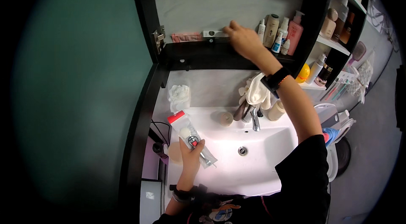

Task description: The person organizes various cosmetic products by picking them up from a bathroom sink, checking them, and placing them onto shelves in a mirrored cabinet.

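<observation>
Clear plastic packet (185, 131) with red top: grasped in the left hand (192, 153) over the left of the sink (270, 169), thumb across its front, presumably for steadiness. Right hand (245, 41): at the white box (211, 33) on the black shelf (190, 49); grip cannot be told.

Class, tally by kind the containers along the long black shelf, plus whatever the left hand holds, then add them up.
Upright bottles or tubes: 6
White box at the right hand: 1
Pink packet: 1
Clear packet in the left hand: 1
Total: 9
</observation>
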The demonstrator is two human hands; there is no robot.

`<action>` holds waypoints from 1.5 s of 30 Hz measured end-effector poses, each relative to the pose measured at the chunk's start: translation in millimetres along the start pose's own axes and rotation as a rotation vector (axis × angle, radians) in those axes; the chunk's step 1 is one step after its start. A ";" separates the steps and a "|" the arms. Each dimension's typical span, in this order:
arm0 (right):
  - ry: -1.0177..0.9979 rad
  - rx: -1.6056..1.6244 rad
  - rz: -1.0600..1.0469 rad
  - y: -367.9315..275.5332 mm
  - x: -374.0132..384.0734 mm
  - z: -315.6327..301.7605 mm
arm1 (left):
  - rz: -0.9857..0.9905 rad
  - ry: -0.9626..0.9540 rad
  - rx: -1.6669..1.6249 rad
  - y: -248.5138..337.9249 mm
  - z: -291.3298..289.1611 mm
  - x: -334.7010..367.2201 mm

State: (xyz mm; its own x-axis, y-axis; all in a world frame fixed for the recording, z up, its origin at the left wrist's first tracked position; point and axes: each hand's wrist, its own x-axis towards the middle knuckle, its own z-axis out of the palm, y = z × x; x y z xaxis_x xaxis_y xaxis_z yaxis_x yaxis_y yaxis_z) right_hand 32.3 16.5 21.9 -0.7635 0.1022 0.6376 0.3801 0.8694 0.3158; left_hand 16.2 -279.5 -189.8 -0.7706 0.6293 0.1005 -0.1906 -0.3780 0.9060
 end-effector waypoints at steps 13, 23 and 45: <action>-0.114 0.071 -0.179 -34.8 16.8 15.3 | 0.009 0.067 0.067 6.5 -1.6 0.6; -0.003 0.171 0.004 -6.3 11.6 -4.9 | -0.018 0.021 0.032 2.9 -2.9 -3.7; -0.024 0.160 0.086 16.8 -2.6 -2.4 | 0.008 0.020 0.018 5.2 4.9 -1.7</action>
State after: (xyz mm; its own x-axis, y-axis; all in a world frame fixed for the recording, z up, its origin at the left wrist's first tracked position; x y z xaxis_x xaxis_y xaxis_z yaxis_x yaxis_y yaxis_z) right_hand 41.9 29.6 27.1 -0.7450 0.1895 0.6396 0.3583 0.9224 0.1441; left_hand 19.5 -279.1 -183.3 -0.7841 0.6125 0.0997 -0.1735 -0.3707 0.9124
